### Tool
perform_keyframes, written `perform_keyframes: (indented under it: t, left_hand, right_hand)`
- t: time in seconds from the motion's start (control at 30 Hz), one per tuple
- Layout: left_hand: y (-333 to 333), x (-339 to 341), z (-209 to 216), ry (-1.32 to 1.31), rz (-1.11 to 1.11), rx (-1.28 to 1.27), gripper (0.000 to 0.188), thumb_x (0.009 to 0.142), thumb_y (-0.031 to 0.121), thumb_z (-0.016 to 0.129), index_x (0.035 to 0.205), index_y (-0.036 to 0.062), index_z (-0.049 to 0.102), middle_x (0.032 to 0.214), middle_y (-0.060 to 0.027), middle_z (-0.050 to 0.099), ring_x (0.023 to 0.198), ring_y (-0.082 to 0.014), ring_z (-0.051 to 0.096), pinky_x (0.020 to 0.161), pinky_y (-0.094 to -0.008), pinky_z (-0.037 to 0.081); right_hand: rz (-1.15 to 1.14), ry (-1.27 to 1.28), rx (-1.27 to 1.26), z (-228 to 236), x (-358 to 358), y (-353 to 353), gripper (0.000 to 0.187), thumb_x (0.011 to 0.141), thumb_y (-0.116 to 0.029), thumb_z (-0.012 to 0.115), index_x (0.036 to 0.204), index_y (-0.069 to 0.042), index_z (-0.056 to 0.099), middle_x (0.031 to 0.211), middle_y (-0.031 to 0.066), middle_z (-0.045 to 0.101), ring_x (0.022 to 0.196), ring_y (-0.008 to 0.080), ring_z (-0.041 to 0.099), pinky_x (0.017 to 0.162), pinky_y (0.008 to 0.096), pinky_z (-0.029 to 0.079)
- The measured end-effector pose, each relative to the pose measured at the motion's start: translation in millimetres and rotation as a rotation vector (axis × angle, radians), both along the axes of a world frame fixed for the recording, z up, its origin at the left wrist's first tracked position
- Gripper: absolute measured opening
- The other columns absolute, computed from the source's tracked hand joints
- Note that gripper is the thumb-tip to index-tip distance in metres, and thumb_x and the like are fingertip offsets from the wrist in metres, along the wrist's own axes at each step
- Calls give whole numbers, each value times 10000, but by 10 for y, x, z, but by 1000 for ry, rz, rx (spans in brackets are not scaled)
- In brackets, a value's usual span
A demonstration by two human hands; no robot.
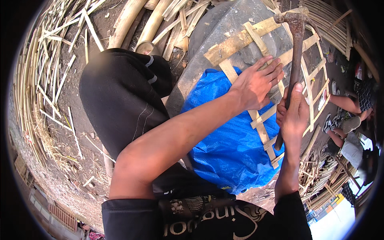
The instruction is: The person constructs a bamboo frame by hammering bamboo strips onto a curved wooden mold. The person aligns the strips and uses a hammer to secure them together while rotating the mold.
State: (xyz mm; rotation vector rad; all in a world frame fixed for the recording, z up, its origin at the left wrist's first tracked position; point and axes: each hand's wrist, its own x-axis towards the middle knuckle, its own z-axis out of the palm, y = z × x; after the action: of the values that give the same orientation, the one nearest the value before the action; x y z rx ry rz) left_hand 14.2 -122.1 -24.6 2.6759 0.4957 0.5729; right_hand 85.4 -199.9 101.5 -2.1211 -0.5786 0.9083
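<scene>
A lattice of flat, pale bamboo strips (230,49) lies tilted in front of me, partly over a grey stone slab (218,30) and partly over a blue plastic sheet (216,138) at my lap. My left hand (254,82) reaches across to it, fingers bent over a crossing of strips near the far side; what lies under the palm is hidden. In my right hand (294,112) is a rusty metal hammer (296,48), held upright by its shaft. Its head is beyond my left fingertips, over the lattice's far right corner.
Long bamboo strips (30,88) lie on the ground to the left. Thick bamboo poles (127,24) and split pieces lie ahead. A bundle of slats (326,24) is at the far right. Other people's legs (344,104) show at the right, near more piled bamboo (320,176).
</scene>
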Motion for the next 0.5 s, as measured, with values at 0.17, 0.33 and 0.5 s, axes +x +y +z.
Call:
perform_keyframes:
  t: [0.17, 0.33, 0.5]
  left_hand:
    - [-2, 65, -12, -41, -21, -42, 792, 866, 424, 612, 1518, 27, 403, 1560, -120, 430, 1509, -237, 309, 1283, -456, 149]
    - [40, 2, 1, 52, -60, 24, 765, 895, 452, 596, 1521, 54, 408, 1579, -102, 411, 1510, -237, 310, 1284, -455, 150]
    - [14, 71, 8, 34, -37, 11, 773, 879, 457, 623, 1511, 59, 422, 1605, -93, 379, 1515, -240, 301, 1284, -454, 149]
  right_hand:
    - [-5, 1, 99, -206, -7, -191, 461, 1113, -432, 379, 846, -74, 493, 617, -58, 375, 505, 18, 327, 437, 206, 252]
    - [51, -49, -5, -350, -69, -153, 521, 1085, -545, 374, 880, -81, 489, 612, -52, 360, 488, 28, 314, 429, 213, 246]
    - [-147, 93, 352, -403, -155, -216, 455, 1118, -427, 357, 862, -72, 479, 650, -37, 395, 518, 41, 332, 448, 223, 270]
